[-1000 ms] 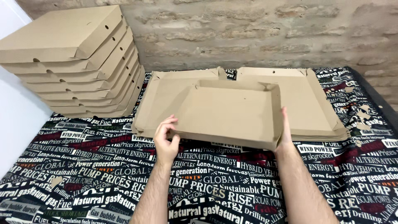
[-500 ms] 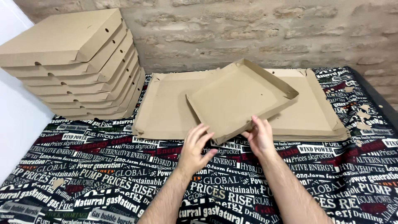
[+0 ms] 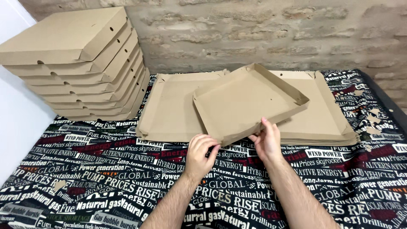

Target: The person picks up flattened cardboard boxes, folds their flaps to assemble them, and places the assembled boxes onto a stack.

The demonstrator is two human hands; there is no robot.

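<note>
This is looking like a small makeshift packing spot, perhaps the back room of a food takeaway, rather than a proper workshop. A rough brick wall (image 3: 263,34) is running behind a table wearing a black cloth printed with newspaper-style headlines (image 3: 106,178). Folded cardboard boxes (image 3: 80,63) are piling up at the left, and flat blanks (image 3: 326,123) are lying stacked beside them.

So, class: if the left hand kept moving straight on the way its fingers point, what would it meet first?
The left hand points up and right toward the near corner of the half-folded cardboard box, which its fingers nearly touch. It would probably meet that corner first, though depth is hard to judge.
</note>
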